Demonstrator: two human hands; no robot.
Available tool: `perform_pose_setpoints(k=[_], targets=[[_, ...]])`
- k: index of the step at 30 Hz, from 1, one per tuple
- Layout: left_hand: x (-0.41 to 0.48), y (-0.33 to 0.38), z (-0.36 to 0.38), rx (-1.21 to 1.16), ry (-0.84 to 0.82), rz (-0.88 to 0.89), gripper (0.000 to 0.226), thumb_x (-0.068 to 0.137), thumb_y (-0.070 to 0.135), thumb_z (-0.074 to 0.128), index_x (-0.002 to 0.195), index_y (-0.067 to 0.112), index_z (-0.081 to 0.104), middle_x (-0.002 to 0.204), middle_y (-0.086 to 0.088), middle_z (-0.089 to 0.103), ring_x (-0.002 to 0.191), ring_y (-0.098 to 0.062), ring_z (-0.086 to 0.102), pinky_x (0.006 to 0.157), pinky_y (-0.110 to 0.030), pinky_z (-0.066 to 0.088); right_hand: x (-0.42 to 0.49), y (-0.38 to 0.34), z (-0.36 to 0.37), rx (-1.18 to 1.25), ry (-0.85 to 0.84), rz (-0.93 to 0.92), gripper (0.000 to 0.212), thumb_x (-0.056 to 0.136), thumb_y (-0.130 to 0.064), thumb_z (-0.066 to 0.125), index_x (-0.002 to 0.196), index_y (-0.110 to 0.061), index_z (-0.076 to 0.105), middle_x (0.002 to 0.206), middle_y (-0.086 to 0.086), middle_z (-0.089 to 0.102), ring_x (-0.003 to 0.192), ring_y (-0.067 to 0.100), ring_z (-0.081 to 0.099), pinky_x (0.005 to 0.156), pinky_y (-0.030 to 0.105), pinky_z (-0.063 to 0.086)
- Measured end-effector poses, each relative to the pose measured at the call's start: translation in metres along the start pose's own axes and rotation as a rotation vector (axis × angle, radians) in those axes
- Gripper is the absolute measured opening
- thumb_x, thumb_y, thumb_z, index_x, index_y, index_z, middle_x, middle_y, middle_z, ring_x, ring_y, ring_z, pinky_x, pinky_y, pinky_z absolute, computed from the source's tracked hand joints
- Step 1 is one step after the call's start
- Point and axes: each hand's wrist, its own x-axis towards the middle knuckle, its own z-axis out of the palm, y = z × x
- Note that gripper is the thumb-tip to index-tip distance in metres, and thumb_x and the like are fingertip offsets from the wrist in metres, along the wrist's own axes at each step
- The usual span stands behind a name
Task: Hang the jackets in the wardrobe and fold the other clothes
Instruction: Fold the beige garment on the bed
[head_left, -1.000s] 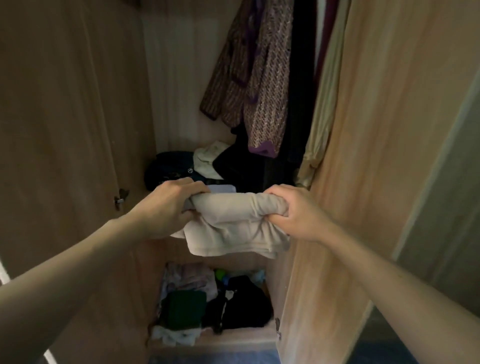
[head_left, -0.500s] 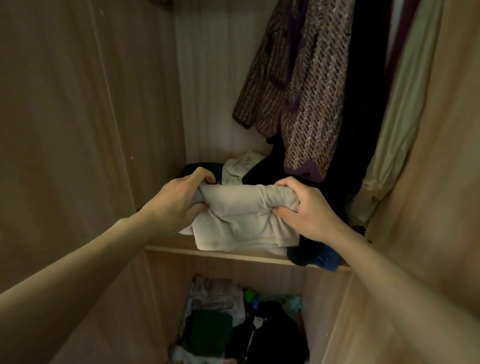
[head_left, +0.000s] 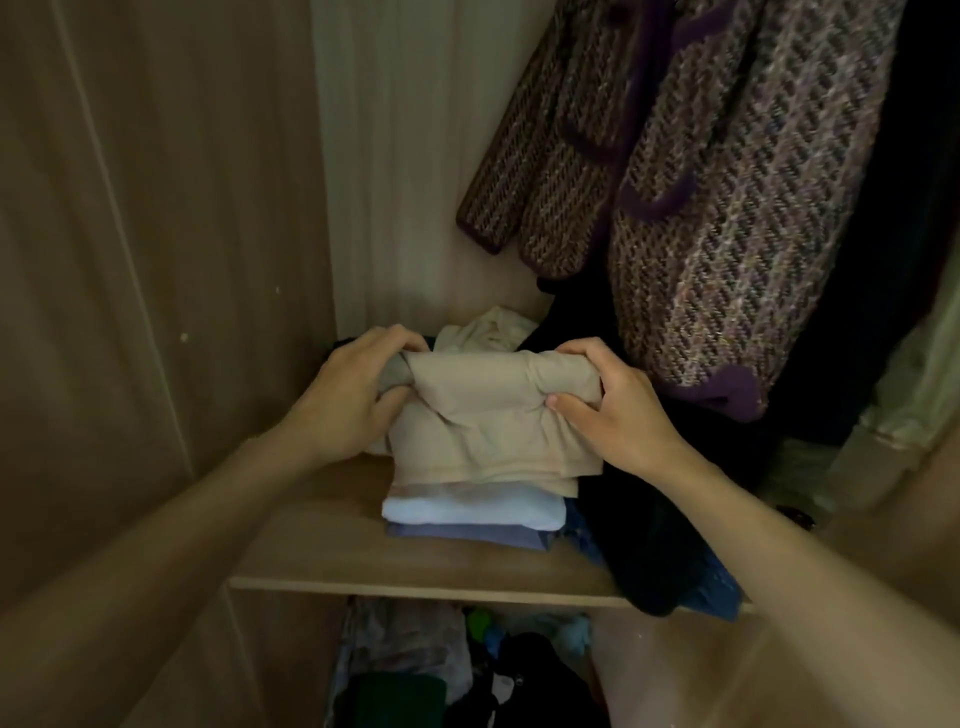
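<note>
Between both hands' fingers (head_left: 387, 345), folded beige garment (head_left: 483, 421) (pinched).

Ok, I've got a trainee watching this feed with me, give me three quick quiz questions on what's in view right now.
1. True or false: both hands hold the beige folded garment.
2. What does the beige garment sit over? A) the bare shelf B) a stack of folded clothes C) the lower compartment
3. Which side of the wardrobe does the purple knitted jacket hang on, as seen from the head camera?

Key:
1. True: the left hand and the right hand each have a grip on an upper end.
2. B: a white folded piece and a bluish one lie under it on the shelf.
3. The right side.
</note>
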Motion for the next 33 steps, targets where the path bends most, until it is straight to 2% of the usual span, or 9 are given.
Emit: perform_pose_setpoints(k=[9, 13, 14, 16, 19, 23, 27, 29, 33], targets=[[0.019, -0.055, 0.043, -0.066, 0.016, -0.099, 0.036, 0.086, 0.004, 0.069, 0.118, 0.017, 0.060, 0.113, 0.000, 0.059, 0.103, -0.012, 0.056, 0.088, -0.026, 0.046, 0.038, 0.058, 0.044, 0.071, -0.020, 0.105, 0.042, 0.092, -0.016, 0.069, 0.130, -0.021, 0.053, 0.111, -0.010, 0.061, 0.098, -0.012, 0.056, 0.080, 0.005, 0.043], [0.028, -0.066, 0.051, -0.088, 0.007, -0.250, 0.040, 0.090, 0.012, 0.068, 0.127, 0.017, 0.055, 0.121, 0.003, 0.059, 0.109, -0.010, 0.056, 0.084, -0.010, 0.041, 0.053, 0.076, 0.056, 0.108, -0.075, 0.209, 0.048, 0.098, -0.022, 0.060, 0.141, -0.027, 0.040, 0.104, -0.018, 0.057, 0.084, -0.018, 0.055, 0.068, 0.002, 0.041], [0.028, -0.069, 0.055, -0.099, 0.004, -0.301, 0.042, 0.090, 0.013, 0.068, 0.129, 0.017, 0.053, 0.122, 0.004, 0.059, 0.108, -0.009, 0.056, 0.082, -0.009, 0.041, 0.055, 0.082, 0.059, 0.125, -0.090, 0.234, 0.049, 0.098, -0.022, 0.059, 0.142, -0.028, 0.038, 0.103, -0.020, 0.055, 0.083, -0.017, 0.055, 0.067, 0.002, 0.041], [0.026, -0.075, 0.066, -0.133, -0.018, -0.383, 0.043, 0.091, 0.014, 0.068, 0.130, 0.019, 0.052, 0.122, 0.004, 0.057, 0.108, -0.010, 0.056, 0.085, -0.017, 0.043, 0.058, 0.093, 0.066, 0.154, -0.113, 0.280, 0.050, 0.099, -0.023, 0.058, 0.143, -0.028, 0.037, 0.104, -0.022, 0.053, 0.086, -0.013, 0.055, 0.069, 0.003, 0.043], [0.020, -0.085, 0.086, -0.169, -0.078, -0.467, 0.039, 0.091, 0.015, 0.067, 0.127, 0.021, 0.052, 0.119, 0.003, 0.057, 0.105, -0.011, 0.057, 0.087, -0.025, 0.046, 0.055, 0.110, 0.080, 0.153, -0.133, 0.341, 0.049, 0.099, -0.025, 0.059, 0.143, -0.029, 0.038, 0.114, -0.011, 0.055, 0.098, 0.004, 0.058, 0.073, 0.011, 0.045], [0.015, -0.101, 0.114, -0.231, -0.080, -0.565, 0.027, 0.090, 0.011, 0.067, 0.114, 0.021, 0.061, 0.107, 0.009, 0.061, 0.096, -0.004, 0.058, 0.082, -0.025, 0.047, 0.045, 0.137, 0.100, 0.110, -0.165, 0.430, 0.043, 0.100, -0.026, 0.056, 0.140, -0.033, 0.042, 0.130, -0.003, 0.053, 0.110, 0.012, 0.053, 0.089, 0.028, 0.048], [0.020, -0.122, 0.142, -0.267, -0.083, -0.612, 0.023, 0.089, 0.010, 0.067, 0.109, 0.019, 0.062, 0.099, 0.015, 0.059, 0.091, -0.003, 0.057, 0.076, -0.018, 0.046, 0.044, 0.155, 0.117, 0.039, -0.131, 0.471, 0.039, 0.101, -0.026, 0.054, 0.140, -0.028, 0.047, 0.137, 0.004, 0.054, 0.116, 0.017, 0.054, 0.095, 0.028, 0.046], [0.022, -0.134, 0.161, -0.260, -0.059, -0.639, 0.022, 0.088, 0.010, 0.068, 0.109, 0.015, 0.062, 0.095, 0.010, 0.060, 0.087, -0.010, 0.059, 0.075, -0.025, 0.048, 0.044, 0.161, 0.127, -0.010, -0.120, 0.510, 0.040, 0.101, -0.026, 0.054, 0.140, -0.025, 0.047, 0.137, 0.006, 0.054, 0.120, 0.022, 0.055, 0.098, 0.031, 0.047], [0.004, -0.149, 0.205, -0.222, -0.053, -0.896, 0.018, 0.095, 0.019, 0.059, 0.112, 0.010, 0.058, 0.103, -0.009, 0.064, 0.099, -0.027, 0.061, 0.078, -0.028, 0.045, 0.036, 0.168, 0.145, -0.122, -0.151, 0.618, 0.042, 0.101, -0.021, 0.051, 0.143, -0.020, 0.045, 0.141, 0.012, 0.052, 0.123, 0.029, 0.055, 0.100, 0.035, 0.047]])
